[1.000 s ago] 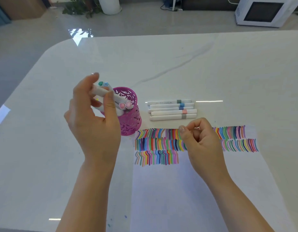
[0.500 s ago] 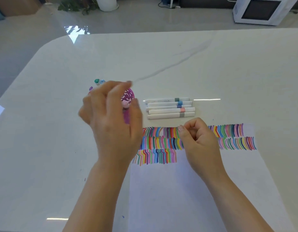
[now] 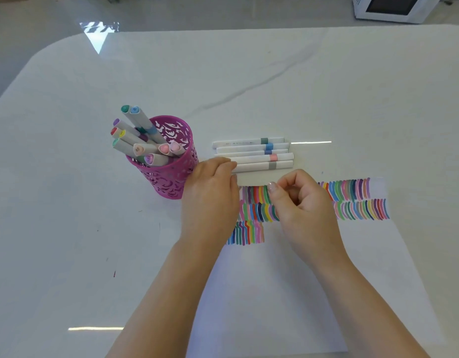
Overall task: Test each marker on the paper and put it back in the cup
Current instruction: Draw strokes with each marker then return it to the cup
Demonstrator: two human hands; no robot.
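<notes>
Five white markers [image 3: 256, 154] are laid side by side on the table [image 3: 68, 228], just beyond the far edge of the paper [image 3: 287, 280]. The left ends of the two nearest are touched by the fingertips of the left hand [image 3: 210, 200]; whether they are pinched cannot be told. To the left, a pink cup [image 3: 171, 177] is filled with capped markers [image 3: 140, 135] leaning left. The right hand [image 3: 300, 202] is rested on the paper's coloured strokes [image 3: 357, 200], its fingers curled inward, with nothing seen in them. A microwave [image 3: 393, 9] is seen far right.
</notes>
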